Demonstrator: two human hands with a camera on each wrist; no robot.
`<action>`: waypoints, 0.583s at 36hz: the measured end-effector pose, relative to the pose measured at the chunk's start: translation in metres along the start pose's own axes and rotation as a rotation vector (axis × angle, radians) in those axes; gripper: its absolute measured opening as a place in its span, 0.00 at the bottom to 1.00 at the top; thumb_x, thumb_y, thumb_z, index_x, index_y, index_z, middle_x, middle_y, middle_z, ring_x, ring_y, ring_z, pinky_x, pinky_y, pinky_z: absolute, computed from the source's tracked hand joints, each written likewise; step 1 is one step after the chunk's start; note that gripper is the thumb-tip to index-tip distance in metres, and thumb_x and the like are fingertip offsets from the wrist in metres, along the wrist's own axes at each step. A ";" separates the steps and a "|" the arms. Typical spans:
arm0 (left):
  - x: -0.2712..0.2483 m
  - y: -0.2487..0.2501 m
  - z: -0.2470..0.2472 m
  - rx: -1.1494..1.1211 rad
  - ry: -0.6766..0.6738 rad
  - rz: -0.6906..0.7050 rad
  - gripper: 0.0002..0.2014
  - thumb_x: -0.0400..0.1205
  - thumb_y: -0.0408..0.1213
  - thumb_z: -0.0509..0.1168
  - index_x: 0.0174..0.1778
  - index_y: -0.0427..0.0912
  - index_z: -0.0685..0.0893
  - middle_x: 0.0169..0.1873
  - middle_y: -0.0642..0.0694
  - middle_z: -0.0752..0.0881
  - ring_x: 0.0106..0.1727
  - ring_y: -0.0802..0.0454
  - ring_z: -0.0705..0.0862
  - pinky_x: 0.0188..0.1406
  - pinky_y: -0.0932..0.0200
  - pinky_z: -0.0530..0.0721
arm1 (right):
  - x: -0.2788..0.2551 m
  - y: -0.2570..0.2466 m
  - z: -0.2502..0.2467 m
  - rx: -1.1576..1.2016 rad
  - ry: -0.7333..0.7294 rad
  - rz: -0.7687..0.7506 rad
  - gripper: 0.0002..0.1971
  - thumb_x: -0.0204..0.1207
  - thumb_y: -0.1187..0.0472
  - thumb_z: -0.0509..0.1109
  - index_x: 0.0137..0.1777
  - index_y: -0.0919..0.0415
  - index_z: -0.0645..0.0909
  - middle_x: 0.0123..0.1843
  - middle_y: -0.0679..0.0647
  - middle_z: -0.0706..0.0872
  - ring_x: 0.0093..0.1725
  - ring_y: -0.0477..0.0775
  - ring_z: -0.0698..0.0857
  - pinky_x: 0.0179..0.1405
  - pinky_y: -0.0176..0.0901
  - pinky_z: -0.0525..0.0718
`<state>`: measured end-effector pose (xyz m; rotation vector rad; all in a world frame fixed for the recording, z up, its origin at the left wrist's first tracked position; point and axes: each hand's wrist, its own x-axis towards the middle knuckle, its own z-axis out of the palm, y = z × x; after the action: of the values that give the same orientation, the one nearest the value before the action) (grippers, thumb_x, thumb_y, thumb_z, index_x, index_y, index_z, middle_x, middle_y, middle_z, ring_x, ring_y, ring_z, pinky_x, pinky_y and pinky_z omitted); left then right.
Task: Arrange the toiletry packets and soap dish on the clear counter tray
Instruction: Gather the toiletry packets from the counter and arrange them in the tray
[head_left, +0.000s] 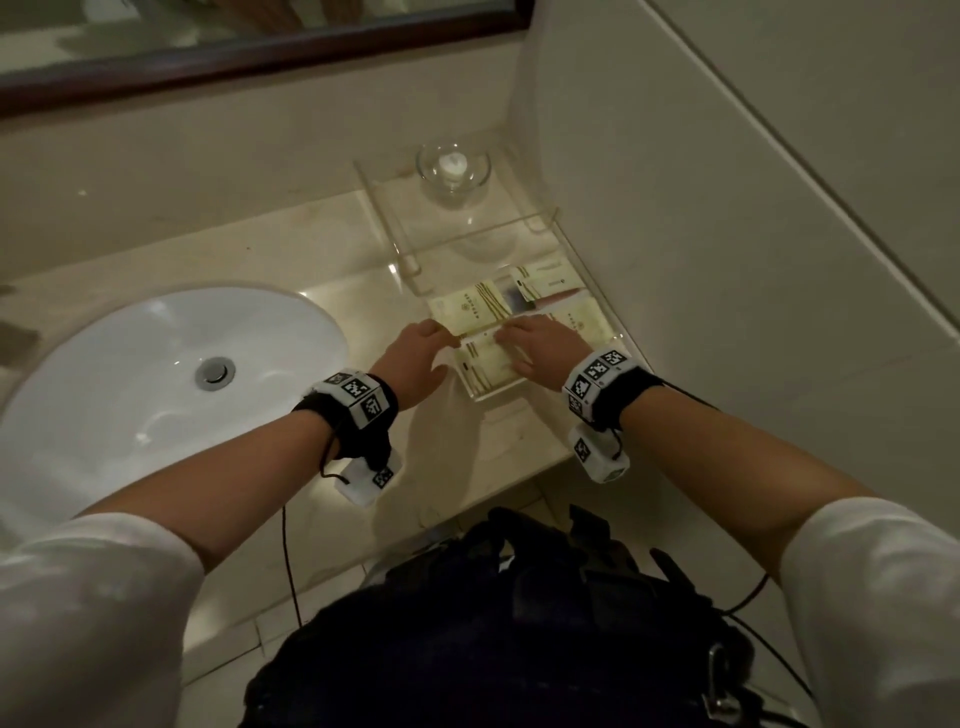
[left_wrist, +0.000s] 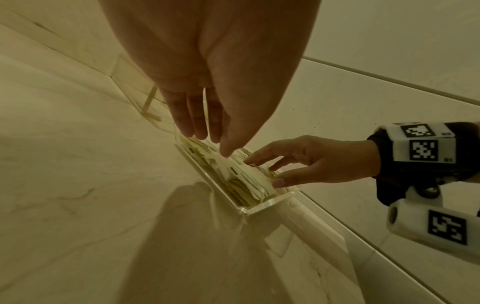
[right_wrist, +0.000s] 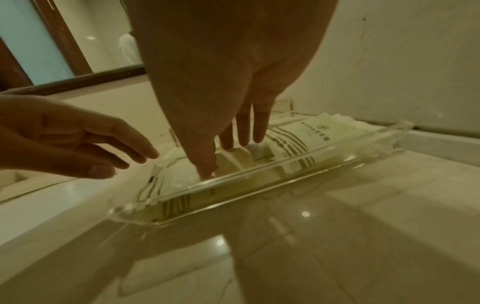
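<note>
A pale stone counter beside a sink; the clear tray sits centre-right of the frame, its long axis running up toward the soap dish; toiletry packets lie inside; the right hand, fingers straight, presses the nearest packet; the left hand hovers relaxed at the tray's left edge, holding nothing.

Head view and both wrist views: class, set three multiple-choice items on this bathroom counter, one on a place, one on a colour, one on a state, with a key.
1. Where does the round clear glass soap dish stand?
A. on the raised far shelf of the clear acrylic tray
B. in the sink
C. on the floor

2. What colour is the oval sink basin?
A. black
B. white
C. green

3. How is the right hand?
A. clenched in a fist
B. gripping the dish
C. fingers extended onto the pale striped packets

Key: A, the dish sits on the upper tier near the wall; B, the bowl is plainly white; C, the right wrist view shows straight fingers pressing down.
</note>
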<state>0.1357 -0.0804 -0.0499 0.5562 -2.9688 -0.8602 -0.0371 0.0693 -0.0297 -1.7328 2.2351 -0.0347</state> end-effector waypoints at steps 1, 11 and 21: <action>-0.001 0.000 0.000 0.000 -0.004 0.006 0.20 0.78 0.32 0.66 0.67 0.42 0.80 0.66 0.42 0.77 0.67 0.41 0.75 0.68 0.46 0.75 | 0.002 -0.001 0.000 -0.009 -0.026 0.021 0.25 0.76 0.58 0.69 0.73 0.59 0.73 0.75 0.57 0.73 0.72 0.60 0.73 0.69 0.52 0.74; 0.000 0.000 0.003 0.114 -0.039 0.101 0.22 0.81 0.35 0.62 0.73 0.43 0.76 0.72 0.45 0.76 0.70 0.42 0.71 0.71 0.53 0.71 | 0.000 -0.004 0.001 -0.062 -0.137 0.076 0.30 0.78 0.50 0.67 0.79 0.55 0.66 0.81 0.55 0.64 0.77 0.57 0.68 0.75 0.52 0.71; 0.000 0.002 0.004 0.174 -0.008 0.126 0.22 0.78 0.35 0.64 0.71 0.41 0.77 0.71 0.43 0.77 0.70 0.40 0.72 0.69 0.52 0.70 | -0.012 -0.002 0.013 -0.077 -0.068 0.020 0.31 0.82 0.53 0.63 0.82 0.61 0.60 0.84 0.58 0.57 0.80 0.58 0.64 0.79 0.47 0.65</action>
<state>0.1344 -0.0768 -0.0528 0.3640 -3.0653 -0.6002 -0.0294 0.0823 -0.0387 -1.7237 2.2314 0.1137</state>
